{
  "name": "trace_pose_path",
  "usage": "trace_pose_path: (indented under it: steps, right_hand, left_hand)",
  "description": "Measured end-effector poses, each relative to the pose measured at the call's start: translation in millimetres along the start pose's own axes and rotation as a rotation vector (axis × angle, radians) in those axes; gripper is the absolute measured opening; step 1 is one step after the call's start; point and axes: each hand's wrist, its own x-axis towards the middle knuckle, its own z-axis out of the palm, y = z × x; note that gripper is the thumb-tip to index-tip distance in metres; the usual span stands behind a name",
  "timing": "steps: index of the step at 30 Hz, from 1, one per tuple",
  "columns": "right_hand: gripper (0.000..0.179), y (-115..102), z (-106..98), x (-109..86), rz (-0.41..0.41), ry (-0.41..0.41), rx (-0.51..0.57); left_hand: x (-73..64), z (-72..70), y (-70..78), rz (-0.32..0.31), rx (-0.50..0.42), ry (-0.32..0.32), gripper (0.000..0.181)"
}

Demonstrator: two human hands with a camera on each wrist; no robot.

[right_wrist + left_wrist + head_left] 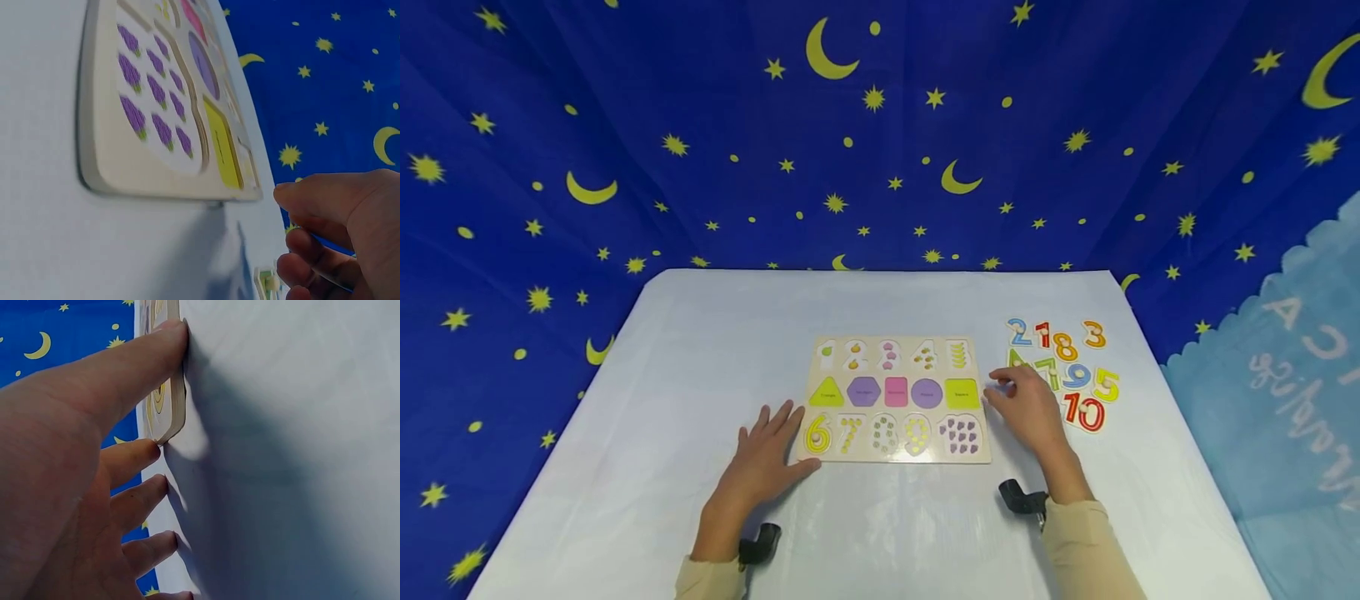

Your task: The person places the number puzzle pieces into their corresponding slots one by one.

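A wooden number puzzle board (pixel 891 459) lies flat on the table. The yellow 6 piece (pixel 817 437) sits in its lower-left slot; the other number slots show fruit and flower pictures. My left hand (pixel 762 454) rests spread at the board's lower-left corner, thumb (pixel 169 347) on the front edge and index fingertip at the corner. Just off the right edge hovers my right hand (pixel 1026 408), fingers loosely bent with nothing visible between them. Beneath and behind it are a green 7 piece (pixel 1049 372) and a green piece (pixel 1015 358) it partly covers.
Right of the board lie loose number pieces: blue 2 (pixel 1018 332), red 1 (pixel 1042 334), orange 8 (pixel 1064 347), orange 3 (pixel 1094 334), blue 9 (pixel 1077 376), yellow 5 (pixel 1107 385) and red 10 (pixel 1084 412). A starry blue cloth (pixel 880 133) hangs behind the white table (pixel 730 325).
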Motion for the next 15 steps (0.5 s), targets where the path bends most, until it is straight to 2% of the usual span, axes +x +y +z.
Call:
trace_pose_path:
  steps: [8, 15]
  right_hand:
    - [0.028, 16, -8, 12.2, 0.042, 0.049, -0.022]
    - [0.032, 21, -16, 21.2, 0.075, 0.050, 0.018]
  left_hand:
    - [0.3, -0.8, 2.1, -0.016, -0.007, -0.006, 0.089]
    - [-0.4, -0.6, 1.3, -0.027, -0.009, -0.003, 0.089]
